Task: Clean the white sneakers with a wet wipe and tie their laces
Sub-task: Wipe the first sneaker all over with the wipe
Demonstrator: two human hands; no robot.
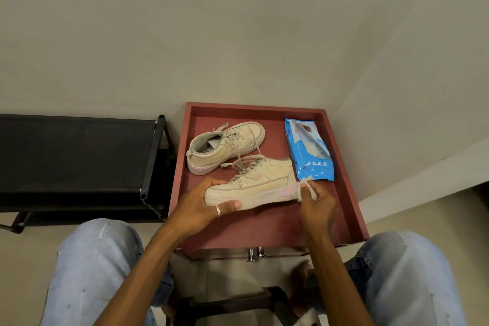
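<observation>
Jeans knees [95, 259] sit nearest in the head view. Left hand [201, 206] curls round the toe of the near sneaker [254, 182]. Right hand [316, 204] pinches a wet wipe [307, 190] at its heel. The sneaker is mid-surface [264, 225], long axis left-right, toe left. It looks light, with a stiff sole and a soft upper, so grip the sole ends. Laces [246, 164] are loose. Second sneaker [227, 140] lies near the far-left corner, toe pointing far-right.
</observation>
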